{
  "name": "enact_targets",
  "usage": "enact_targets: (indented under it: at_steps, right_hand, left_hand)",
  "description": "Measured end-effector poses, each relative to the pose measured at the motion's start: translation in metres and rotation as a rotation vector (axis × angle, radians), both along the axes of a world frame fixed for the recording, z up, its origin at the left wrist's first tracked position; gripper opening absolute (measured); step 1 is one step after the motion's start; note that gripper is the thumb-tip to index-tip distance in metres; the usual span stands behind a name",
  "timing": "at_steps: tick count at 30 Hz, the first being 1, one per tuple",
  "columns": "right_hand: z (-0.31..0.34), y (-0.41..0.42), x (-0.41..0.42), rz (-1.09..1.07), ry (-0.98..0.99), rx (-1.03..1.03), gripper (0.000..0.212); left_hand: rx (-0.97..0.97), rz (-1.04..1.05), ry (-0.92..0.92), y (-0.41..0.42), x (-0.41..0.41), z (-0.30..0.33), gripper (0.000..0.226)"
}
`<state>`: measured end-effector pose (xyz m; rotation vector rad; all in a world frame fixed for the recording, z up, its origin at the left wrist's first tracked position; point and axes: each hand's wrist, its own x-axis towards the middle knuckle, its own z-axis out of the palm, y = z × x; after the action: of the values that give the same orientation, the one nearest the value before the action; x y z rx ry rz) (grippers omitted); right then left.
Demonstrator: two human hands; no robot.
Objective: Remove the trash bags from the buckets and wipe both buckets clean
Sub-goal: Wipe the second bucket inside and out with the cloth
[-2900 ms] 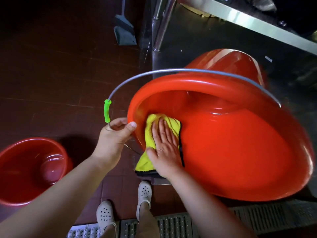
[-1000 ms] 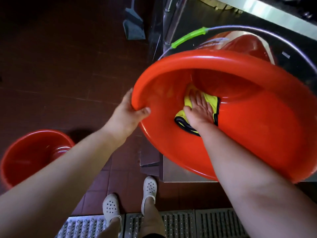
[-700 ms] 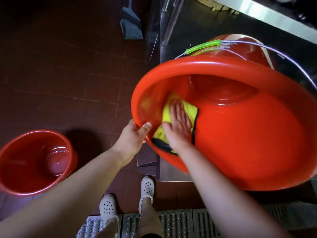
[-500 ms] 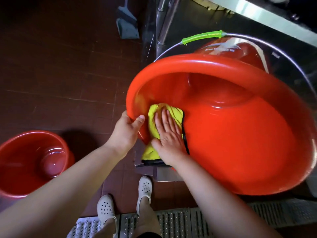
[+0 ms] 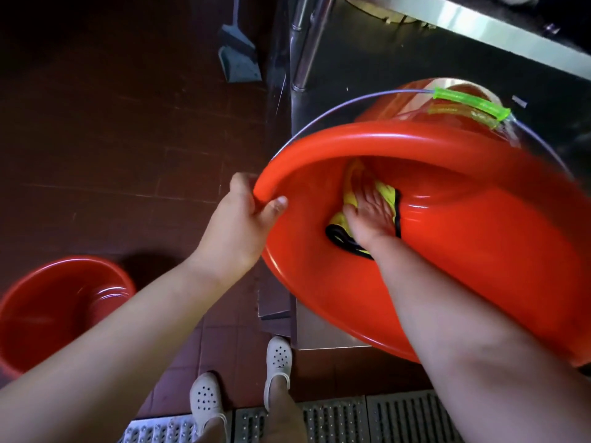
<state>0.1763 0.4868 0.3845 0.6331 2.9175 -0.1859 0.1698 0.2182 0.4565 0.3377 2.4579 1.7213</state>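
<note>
A large red bucket lies tilted on its side on a low steel shelf, its mouth facing me. My left hand grips the bucket's left rim, thumb inside. Deep inside the bucket, my right hand presses flat on a yellow cloth with a black edge against the inner wall. The wire handle with its green grip arcs over the top. A second red bucket stands upright on the floor at the lower left. No trash bag shows in either bucket.
A steel table leg and shelf stand behind the bucket. A grey dustpan leans on the dark tiled floor at the top. A metal drain grate runs by my white shoes.
My right hand slid the cloth from the near rim deeper into the bucket. My left hand shifted up along the rim, and the handle's green grip swung right.
</note>
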Motion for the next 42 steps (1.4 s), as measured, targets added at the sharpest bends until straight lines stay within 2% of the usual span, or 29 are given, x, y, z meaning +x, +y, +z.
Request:
enact_targets:
  at_steps: [3, 6, 9, 13, 17, 20, 23, 26, 29, 32, 34, 38, 42]
  right_hand:
    - [-0.002, -0.002, -0.002, -0.003, 0.011, 0.01, 0.067]
    - [0.004, -0.019, 0.0, -0.021, -0.002, 0.02, 0.068]
    - [0.008, -0.064, 0.025, 0.046, 0.054, -0.007, 0.075]
    - [0.007, -0.125, 0.083, 0.274, 0.131, -0.091, 0.086]
    - [0.008, -0.112, 0.086, 0.388, 0.096, -0.088, 0.079]
    - [0.007, -0.083, 0.064, 0.307, 0.047, -0.031, 0.078]
    - [0.001, -0.05, 0.038, 0.124, 0.001, 0.022, 0.07]
    - [-0.001, -0.025, 0.018, -0.074, 0.001, 0.023, 0.068]
    - [-0.003, -0.019, 0.011, -0.102, 0.009, 0.019, 0.068]
    - [-0.001, -0.024, 0.011, -0.086, 0.009, 0.01, 0.069]
    - [0.002, -0.037, 0.012, -0.09, 0.002, -0.014, 0.069]
    - [0.006, -0.095, 0.035, -0.018, 0.087, -0.076, 0.075]
    - [0.006, -0.146, 0.083, 0.225, 0.122, -0.131, 0.087]
  left_hand:
    - [0.133, -0.015, -0.2, -0.003, 0.01, -0.03, 0.026]
    - [0.17, -0.077, -0.394, -0.004, 0.026, -0.058, 0.019]
    - [0.196, -0.036, -0.329, -0.004, 0.033, -0.067, 0.021]
    - [0.119, 0.027, -0.183, -0.004, 0.036, -0.065, 0.024]
    - [0.128, 0.014, -0.185, -0.012, 0.035, -0.056, 0.023]
    - [0.063, -0.021, -0.096, -0.024, 0.028, -0.04, 0.019]
    - [-0.039, -0.071, 0.028, -0.029, 0.019, -0.021, 0.016]
    - [-0.045, -0.105, 0.146, -0.027, 0.015, -0.003, 0.025]
    - [0.103, -0.103, 0.059, -0.025, 0.018, -0.01, 0.027]
    - [0.189, -0.124, -0.249, -0.025, 0.031, -0.037, 0.019]
    - [0.23, -0.14, -0.412, -0.025, 0.037, -0.051, 0.022]
    - [0.245, -0.09, -0.349, -0.022, 0.036, -0.056, 0.027]
    - [0.172, -0.004, -0.228, -0.022, 0.031, -0.06, 0.028]
